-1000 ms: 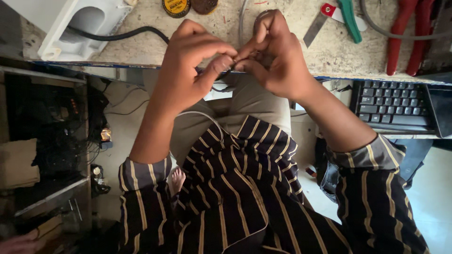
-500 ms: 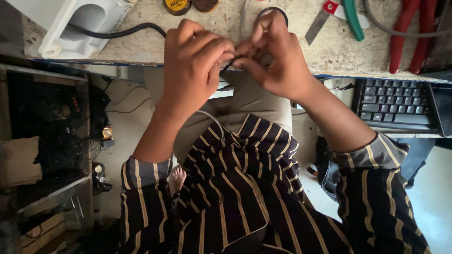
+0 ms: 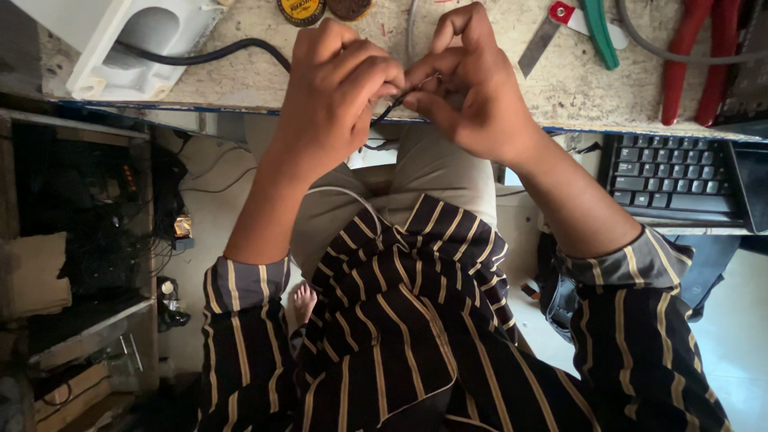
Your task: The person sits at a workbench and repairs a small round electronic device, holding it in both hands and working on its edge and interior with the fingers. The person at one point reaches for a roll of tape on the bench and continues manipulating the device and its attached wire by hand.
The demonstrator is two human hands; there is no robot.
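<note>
The fingers [image 3: 376, 80] of the left hand [image 3: 332, 96] are curled together and pinched on 1 thin dark wire [image 3: 390, 104], and the fingers of the right hand [image 3: 472, 88] are pinched on the same wire from the other side, so the 2 hands meet thumb to thumb. The wire sits between the fingertips, just above the near edge of the desk [image 3: 496, 112], and most of its length is hidden by the fingers.

Both wrists are bent inward, forearms bare, with the cuffs of a dark shirt with yellow stripes [image 3: 400, 336] pushed up near the elbows.

On the speckled beige desk lie 1 white plastic housing [image 3: 136, 48] with 1 black cable [image 3: 216, 54] running from it at the left, 2 small round tins [image 3: 324, 10] at the top edge, 1 green-handled tool [image 3: 600, 32] beside a flat metal blade [image 3: 538, 50], and 1 pair of red-handled pliers [image 3: 696, 56] at the right. 1 thin white cord [image 3: 352, 200] crosses the lap.

Under the desk on the right, 1 black keyboard [image 3: 672, 180] rests on a tray. To the left stands a dark shelf unit [image 3: 72, 216] full of tangled wires. 1 bare foot [image 3: 303, 302] shows on the pale floor [image 3: 744, 336].
</note>
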